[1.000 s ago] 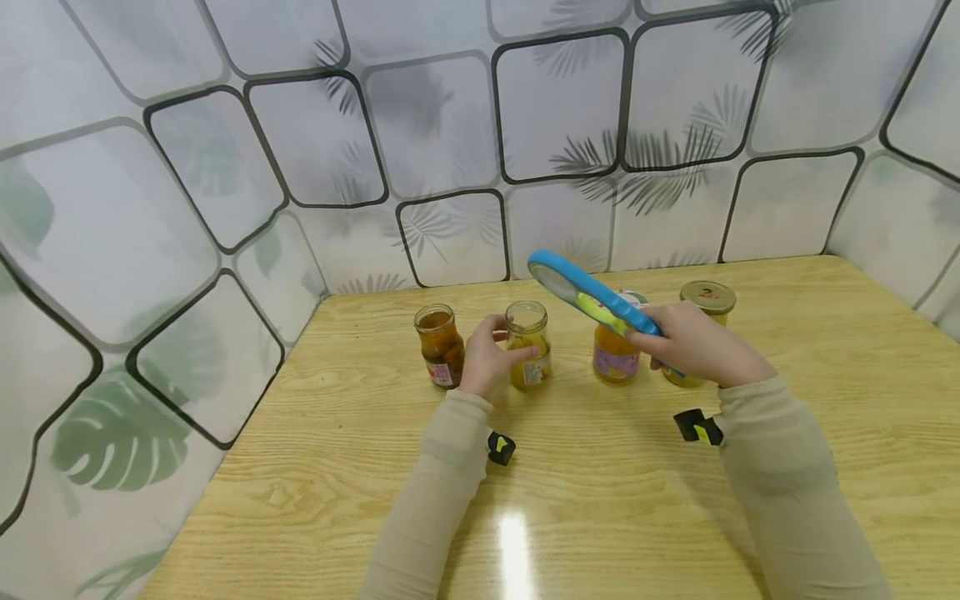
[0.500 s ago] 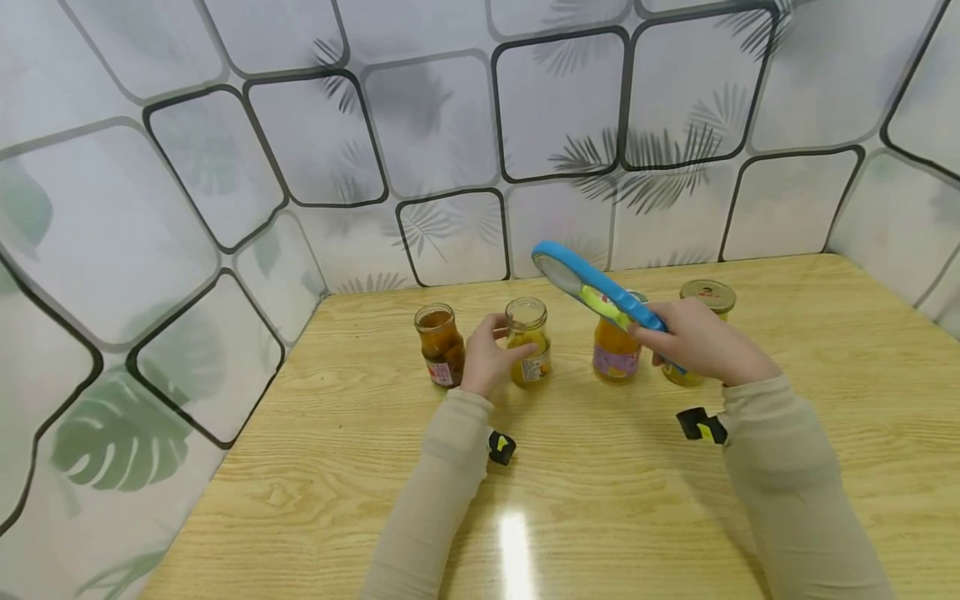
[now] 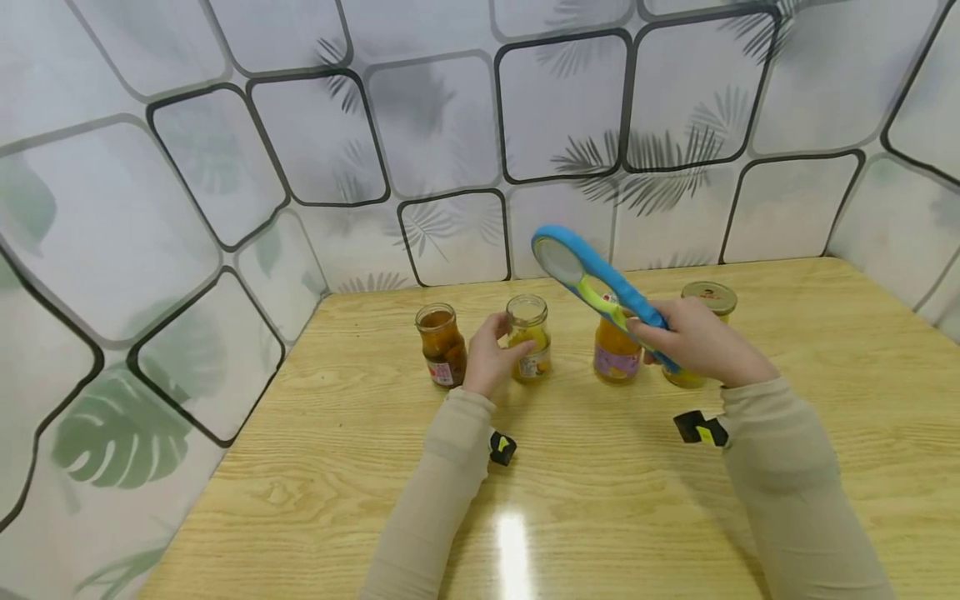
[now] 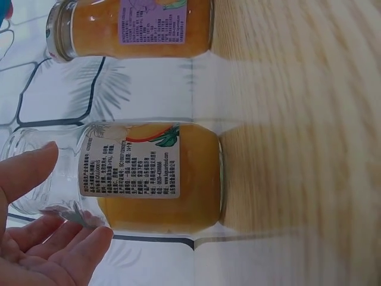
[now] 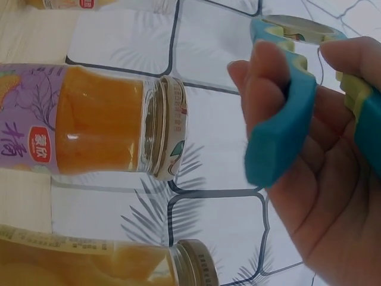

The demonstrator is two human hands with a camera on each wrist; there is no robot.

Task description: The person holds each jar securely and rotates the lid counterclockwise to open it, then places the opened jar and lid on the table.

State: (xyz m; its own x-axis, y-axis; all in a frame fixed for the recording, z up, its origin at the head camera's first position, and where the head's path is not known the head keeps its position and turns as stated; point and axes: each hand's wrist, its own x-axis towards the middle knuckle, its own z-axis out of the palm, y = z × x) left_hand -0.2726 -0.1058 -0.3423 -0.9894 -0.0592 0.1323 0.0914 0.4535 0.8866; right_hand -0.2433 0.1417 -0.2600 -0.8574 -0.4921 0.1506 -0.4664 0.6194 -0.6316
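Observation:
My left hand holds an uncapped glass jar of yellow fruit, its thumb in front and the other fingers at the side and behind. In the left wrist view the jar's printed label faces the camera. My right hand grips the two handles of a blue and green jar opener, raised above the table and tilted up to the left. A round metal lid sits in the opener's loop. Below and behind it stands a capped jar of orange fruit with a purple label.
Left of my left hand stands an uncapped jar of dark brown fruit. A capped yellow jar is partly hidden behind my right hand. All stand on a wooden table, with a patterned wall behind.
The opener's loop end has risen and turned, showing more of the lid inside. The jar in my left hand has shifted slightly away from me. The other jars stay put.

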